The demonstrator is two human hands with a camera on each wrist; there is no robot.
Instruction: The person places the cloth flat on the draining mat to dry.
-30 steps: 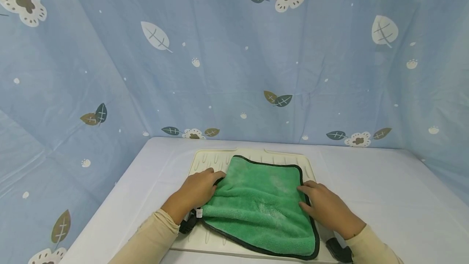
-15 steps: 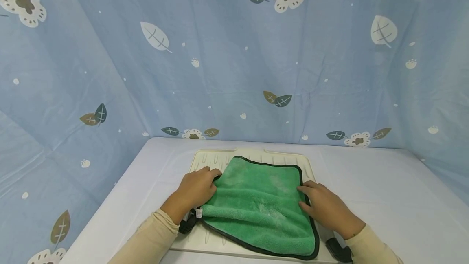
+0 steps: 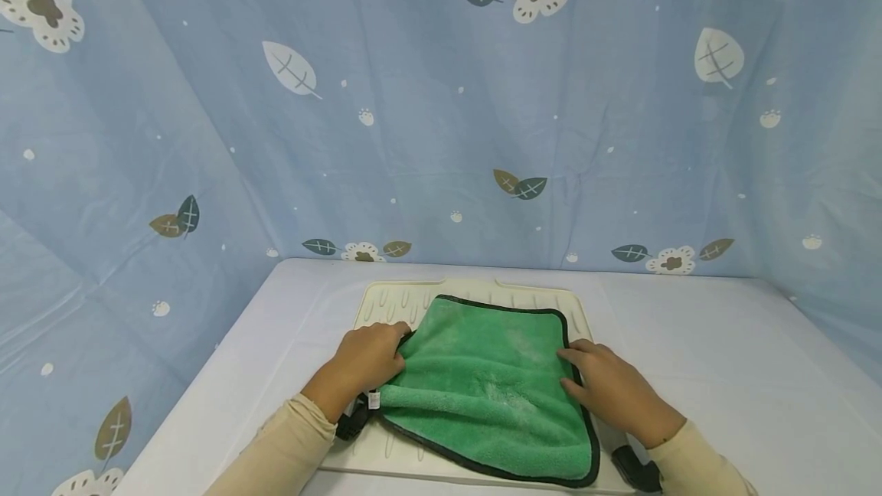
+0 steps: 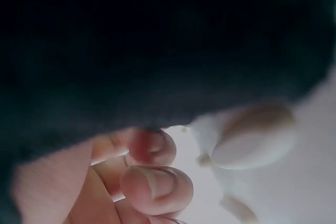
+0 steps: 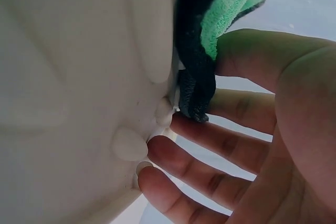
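A green plush towel (image 3: 489, 389) with black binding lies rumpled over a cream ribbed drying board (image 3: 393, 305). At the towel's left edge my left hand (image 3: 365, 362) grips the cloth. In the left wrist view its curled fingers (image 4: 157, 187) show below the dark underside of the towel; the thumb is hidden. On the opposite side, my right hand (image 3: 616, 389) pinches the black edge. The right wrist view shows the thumb (image 5: 252, 56) on the green pile and the index finger behind the binding, while the lower fingertips touch the board's raised ribs (image 5: 131, 144).
A white cloth (image 3: 717, 350) covers the table under the board. Blue printed curtain (image 3: 427, 136) stands behind the table and along both sides. A small white tag (image 3: 374, 401) sticks out at the towel's left edge.
My left hand has drawn back slightly to the left, and its fingers reach less far over the towel. The right hand and the board have stayed in place.
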